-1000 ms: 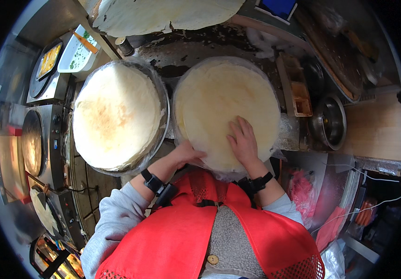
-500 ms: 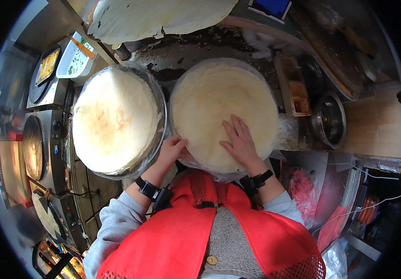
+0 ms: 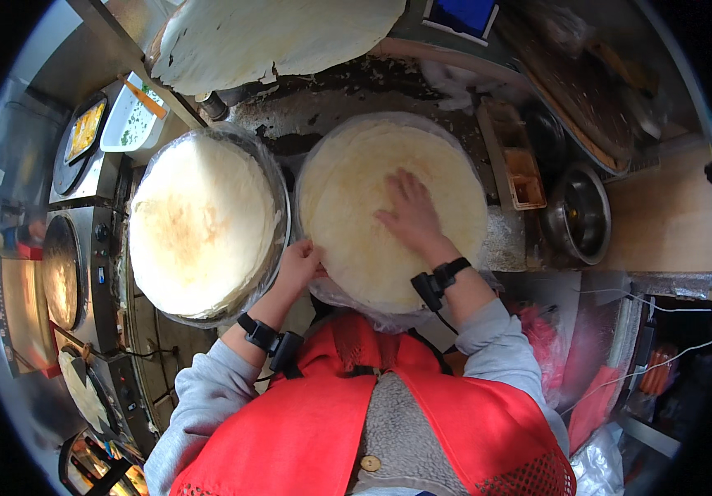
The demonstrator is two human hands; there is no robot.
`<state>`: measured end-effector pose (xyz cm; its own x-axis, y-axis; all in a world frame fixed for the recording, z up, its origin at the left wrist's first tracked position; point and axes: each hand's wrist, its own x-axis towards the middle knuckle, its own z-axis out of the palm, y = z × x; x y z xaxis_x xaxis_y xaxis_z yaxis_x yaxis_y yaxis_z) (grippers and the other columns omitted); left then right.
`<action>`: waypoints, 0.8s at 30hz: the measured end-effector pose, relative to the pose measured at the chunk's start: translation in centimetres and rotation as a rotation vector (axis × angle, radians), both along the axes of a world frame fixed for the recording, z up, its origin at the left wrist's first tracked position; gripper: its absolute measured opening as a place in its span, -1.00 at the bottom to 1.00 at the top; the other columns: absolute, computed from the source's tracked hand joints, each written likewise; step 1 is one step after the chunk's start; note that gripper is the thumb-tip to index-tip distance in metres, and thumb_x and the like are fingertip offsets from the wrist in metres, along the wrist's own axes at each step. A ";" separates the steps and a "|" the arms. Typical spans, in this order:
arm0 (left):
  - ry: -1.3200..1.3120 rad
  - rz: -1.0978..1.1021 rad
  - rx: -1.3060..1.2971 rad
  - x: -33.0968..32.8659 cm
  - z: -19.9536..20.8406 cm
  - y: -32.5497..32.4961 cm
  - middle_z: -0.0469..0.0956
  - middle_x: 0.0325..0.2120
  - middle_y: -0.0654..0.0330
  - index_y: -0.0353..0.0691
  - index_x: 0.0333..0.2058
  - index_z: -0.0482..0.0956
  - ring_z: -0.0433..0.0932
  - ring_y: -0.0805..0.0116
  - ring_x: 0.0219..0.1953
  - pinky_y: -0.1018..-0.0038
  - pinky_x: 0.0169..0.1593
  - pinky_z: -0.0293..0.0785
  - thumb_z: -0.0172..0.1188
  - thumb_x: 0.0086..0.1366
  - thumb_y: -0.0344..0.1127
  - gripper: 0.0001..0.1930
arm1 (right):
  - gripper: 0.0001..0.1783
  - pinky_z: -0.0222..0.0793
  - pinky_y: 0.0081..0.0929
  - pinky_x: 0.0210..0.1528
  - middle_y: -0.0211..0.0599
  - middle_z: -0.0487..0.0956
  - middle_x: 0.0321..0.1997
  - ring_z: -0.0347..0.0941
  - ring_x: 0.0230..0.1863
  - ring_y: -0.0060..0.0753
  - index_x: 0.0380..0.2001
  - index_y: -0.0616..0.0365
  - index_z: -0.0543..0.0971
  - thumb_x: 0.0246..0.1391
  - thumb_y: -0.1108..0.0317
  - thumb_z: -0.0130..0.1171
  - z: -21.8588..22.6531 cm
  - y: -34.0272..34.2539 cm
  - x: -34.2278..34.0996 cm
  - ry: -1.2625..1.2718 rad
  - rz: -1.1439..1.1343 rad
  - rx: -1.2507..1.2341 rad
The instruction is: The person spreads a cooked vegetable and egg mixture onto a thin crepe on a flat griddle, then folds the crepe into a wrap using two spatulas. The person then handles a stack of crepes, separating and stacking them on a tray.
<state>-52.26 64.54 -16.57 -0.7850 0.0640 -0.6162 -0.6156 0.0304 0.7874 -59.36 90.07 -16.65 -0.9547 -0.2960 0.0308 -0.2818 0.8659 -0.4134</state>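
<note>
Two round stacks of thin, pale flatbreads lie side by side, each on plastic film. My right hand (image 3: pixel 412 213) rests palm down on the right stack (image 3: pixel 356 198), fingers stretched out and a little blurred. At that stack's lower left edge, my left hand (image 3: pixel 298 266) is closed in a pinch. Whether it grips a flatbread's edge or the clear plastic film (image 3: pixel 372 314) around the stack is hidden. The left stack (image 3: pixel 199 223) shows browned patches and sits just beyond my left hand, untouched.
Left stand round griddles (image 3: pixel 62 269) and a white tub (image 3: pixel 131 120) with chopped greens. A large flatbread sheet (image 3: pixel 273 41) lies at the far side. To the right are a sectioned box (image 3: pixel 514 153), a steel bowl (image 3: pixel 595 219) and a pink plastic bag (image 3: pixel 538 347).
My right hand has slid farther up the right stack, away from me and slightly left. My left hand stays pinched at the stack's edge. The whole view has shifted slightly.
</note>
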 end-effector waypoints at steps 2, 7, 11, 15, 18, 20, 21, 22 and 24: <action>0.118 -0.063 -0.207 -1.0 -0.2 0.0 0.60 -0.37 0.12 -0.42 -0.22 0.49 0.59 0.41 -0.36 0.51 -0.33 0.52 0.14 0.26 -0.27 -0.72 | -0.24 -0.26 -0.05 0.40 -0.11 0.01 0.42 -0.13 0.42 0.01 0.32 0.05 0.11 0.13 -0.01 0.04 -0.4 -1.9 -0.3 0.021 0.119 0.006; 0.472 -0.007 -0.347 -8.2 -1.7 1.3 0.62 -0.39 -0.05 -0.41 -0.11 0.52 0.62 0.21 -0.34 0.40 -0.25 0.51 0.29 0.08 -0.12 -0.50 | -0.30 -0.28 -0.10 0.42 -0.15 0.06 0.41 -0.11 0.43 -0.09 0.30 0.06 0.15 0.15 0.04 0.01 -0.4 -3.5 0.5 0.050 0.132 0.050; 0.360 -0.277 -0.392 -15.3 -1.8 3.7 0.61 -0.38 0.05 -0.45 -0.18 0.53 0.56 0.39 -0.39 0.51 -0.30 0.47 0.33 0.06 -0.19 -0.55 | -0.28 -0.25 -0.07 0.40 -0.14 0.06 0.41 -0.09 0.42 -0.03 0.30 0.12 0.13 0.15 0.04 0.00 0.2 -3.3 1.0 0.016 0.150 0.045; 0.188 -0.666 -0.562 -18.7 -0.4 4.2 0.59 -0.32 -0.01 -0.42 -0.21 0.52 0.56 0.26 -0.37 0.44 -0.27 0.48 0.38 -0.04 -0.16 -0.51 | -0.27 -0.23 -0.07 0.40 -0.14 0.09 0.40 -0.08 0.41 -0.07 0.29 0.15 0.14 0.13 0.04 0.03 0.3 -2.8 2.1 -0.001 0.161 -0.025; 0.427 -0.503 -0.918 -16.8 -0.1 5.8 0.56 -0.22 -0.09 -0.37 -0.12 0.42 0.56 0.06 -0.23 0.34 -0.11 0.49 0.40 -0.09 -0.11 -0.39 | -0.28 -0.22 -0.09 0.41 -0.16 0.10 0.39 -0.06 0.41 -0.12 0.28 0.14 0.16 0.12 0.06 0.06 0.3 -1.6 3.6 0.025 0.166 -0.054; 0.502 -0.432 -1.022 -16.0 0.0 6.3 0.51 -0.14 -0.13 -0.33 -0.05 0.34 0.52 -0.03 -0.11 0.30 -0.01 0.47 0.41 -0.12 -0.09 -0.30 | -0.27 -0.21 -0.09 0.40 -0.18 0.11 0.39 -0.05 0.40 -0.13 0.27 0.14 0.18 0.10 0.06 0.09 0.2 -0.9 4.5 -0.020 0.137 -0.042; 0.447 -0.463 -0.983 -16.0 0.0 6.4 0.47 -0.09 -0.15 -0.31 -0.02 0.30 0.50 -0.05 -0.06 0.29 0.03 0.45 0.42 -0.13 -0.08 -0.27 | -0.27 -0.21 -0.10 0.40 -0.19 0.11 0.39 -0.05 0.40 -0.13 0.27 0.13 0.19 0.10 0.06 0.09 0.2 -0.7 4.9 0.028 0.128 -0.071; 0.435 -0.450 -0.961 -16.1 0.0 6.5 0.43 -0.05 -0.17 -0.29 0.01 0.26 0.47 -0.07 -0.01 0.28 0.07 0.43 0.42 -0.13 -0.08 -0.23 | -0.28 -0.21 -0.10 0.40 -0.21 0.12 0.39 -0.05 0.40 -0.14 0.27 0.11 0.20 0.10 0.06 0.10 0.3 -0.4 5.1 0.019 0.116 -0.064; 0.390 -0.422 -0.932 -16.8 -0.2 6.3 0.51 -0.21 -0.07 -0.27 -0.14 0.37 0.48 -0.02 -0.04 0.28 0.02 0.42 0.41 -0.14 -0.08 -0.38 | -0.29 -0.21 -0.10 0.40 -0.22 0.11 0.39 -0.05 0.40 -0.14 0.27 0.06 0.21 0.09 0.05 0.11 0.4 0.2 5.7 -0.002 0.084 -0.061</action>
<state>-69.02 70.88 -16.76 -0.9610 0.0112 -0.2763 -0.1291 0.8654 0.4841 -53.71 90.24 -16.24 -0.9267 -0.3726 0.0490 -0.3513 0.8124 -0.4654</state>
